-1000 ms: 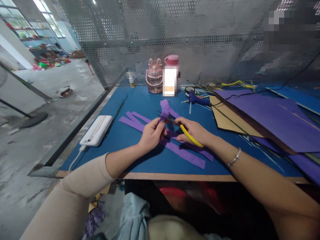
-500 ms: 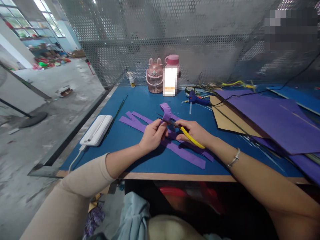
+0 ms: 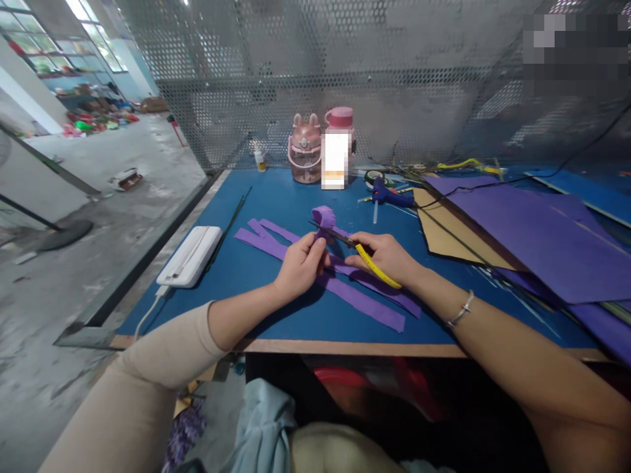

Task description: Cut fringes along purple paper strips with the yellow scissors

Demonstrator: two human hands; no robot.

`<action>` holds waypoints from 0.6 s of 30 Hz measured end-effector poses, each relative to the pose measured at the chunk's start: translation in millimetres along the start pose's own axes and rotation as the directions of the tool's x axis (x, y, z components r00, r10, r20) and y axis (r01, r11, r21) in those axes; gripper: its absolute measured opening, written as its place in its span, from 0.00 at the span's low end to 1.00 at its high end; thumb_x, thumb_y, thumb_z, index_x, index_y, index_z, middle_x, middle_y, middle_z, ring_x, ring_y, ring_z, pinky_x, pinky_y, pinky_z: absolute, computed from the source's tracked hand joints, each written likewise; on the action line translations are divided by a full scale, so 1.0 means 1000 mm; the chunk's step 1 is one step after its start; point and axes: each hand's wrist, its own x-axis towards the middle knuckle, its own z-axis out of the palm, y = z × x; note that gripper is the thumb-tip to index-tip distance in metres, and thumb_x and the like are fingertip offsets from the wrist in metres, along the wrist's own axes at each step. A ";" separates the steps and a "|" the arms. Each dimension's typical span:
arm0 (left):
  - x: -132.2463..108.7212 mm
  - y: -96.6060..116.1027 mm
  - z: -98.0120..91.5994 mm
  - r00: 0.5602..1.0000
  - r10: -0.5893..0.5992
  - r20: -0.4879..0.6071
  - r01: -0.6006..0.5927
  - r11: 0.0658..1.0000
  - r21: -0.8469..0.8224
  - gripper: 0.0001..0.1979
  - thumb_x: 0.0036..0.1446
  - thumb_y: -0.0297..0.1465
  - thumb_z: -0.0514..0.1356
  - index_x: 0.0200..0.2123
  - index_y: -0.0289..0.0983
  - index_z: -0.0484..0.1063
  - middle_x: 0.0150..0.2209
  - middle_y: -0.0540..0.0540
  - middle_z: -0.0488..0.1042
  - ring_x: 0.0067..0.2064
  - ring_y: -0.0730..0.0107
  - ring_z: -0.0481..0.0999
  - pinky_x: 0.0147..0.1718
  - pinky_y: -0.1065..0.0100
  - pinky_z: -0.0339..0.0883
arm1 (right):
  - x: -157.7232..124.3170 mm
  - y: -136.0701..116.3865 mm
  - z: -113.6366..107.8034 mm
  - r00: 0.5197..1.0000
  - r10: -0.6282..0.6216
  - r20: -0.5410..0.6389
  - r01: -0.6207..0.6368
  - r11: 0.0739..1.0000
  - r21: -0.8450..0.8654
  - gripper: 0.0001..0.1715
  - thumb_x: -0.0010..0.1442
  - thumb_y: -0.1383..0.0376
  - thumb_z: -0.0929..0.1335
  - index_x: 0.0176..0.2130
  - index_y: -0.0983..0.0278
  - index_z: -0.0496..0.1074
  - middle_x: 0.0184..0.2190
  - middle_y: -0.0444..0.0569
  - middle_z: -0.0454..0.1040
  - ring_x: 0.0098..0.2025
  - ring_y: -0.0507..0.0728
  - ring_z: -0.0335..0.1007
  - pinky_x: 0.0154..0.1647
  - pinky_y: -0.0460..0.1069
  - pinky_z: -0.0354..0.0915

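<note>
My left hand (image 3: pixel 298 266) pinches a purple paper strip (image 3: pixel 323 219) whose free end curls over just above my fingers. My right hand (image 3: pixel 384 257) grips scissors with yellow handles (image 3: pixel 374 266); their dark blades point left and lie against the curled strip. Both hands hover over several long purple strips (image 3: pixel 345 286) lying flat on the blue table (image 3: pixel 256 289). A metal bracelet (image 3: pixel 462 311) sits on my right wrist.
A white power bank (image 3: pixel 190 255) with a cable lies left. At the back stand a pink bottle (image 3: pixel 303 150), a second pink-capped bottle (image 3: pixel 338 118), a small glue bottle (image 3: pixel 259 160) and a blue glue gun (image 3: pixel 389 195). Large purple sheets (image 3: pixel 532 230) and brown card (image 3: pixel 446 230) cover the right.
The upright purple strip end has curled down into a tight roll against the scissor blades. Both hands stay almost in place.
</note>
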 end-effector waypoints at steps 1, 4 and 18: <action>0.000 0.000 0.000 1.000 0.006 0.001 -0.006 1.000 0.004 0.15 0.65 0.41 0.50 0.39 0.36 0.68 0.22 0.54 0.68 0.19 0.80 0.64 0.20 0.76 0.58 | 0.000 0.000 0.000 1.000 -0.004 0.017 0.004 1.000 -0.024 0.28 0.55 0.47 0.69 0.44 0.65 0.71 0.30 0.47 0.73 0.28 0.53 0.63 0.29 0.46 0.60; -0.001 0.001 0.000 0.999 0.031 -0.014 -0.031 0.999 0.009 0.15 0.65 0.42 0.49 0.37 0.37 0.67 0.22 0.54 0.68 0.18 0.80 0.64 0.19 0.76 0.58 | 0.000 0.001 0.000 0.997 -0.034 0.076 0.040 0.996 -0.075 0.35 0.51 0.44 0.71 0.49 0.64 0.67 0.40 0.52 0.73 0.35 0.57 0.68 0.35 0.49 0.62; -0.001 0.004 0.000 0.997 0.082 0.017 -0.082 0.995 0.059 0.16 0.66 0.39 0.49 0.31 0.36 0.65 0.21 0.53 0.66 0.18 0.81 0.62 0.20 0.76 0.57 | 0.000 -0.002 0.002 0.998 -0.055 0.029 0.053 0.997 0.064 0.28 0.55 0.45 0.69 0.43 0.65 0.72 0.35 0.49 0.75 0.33 0.55 0.68 0.34 0.47 0.62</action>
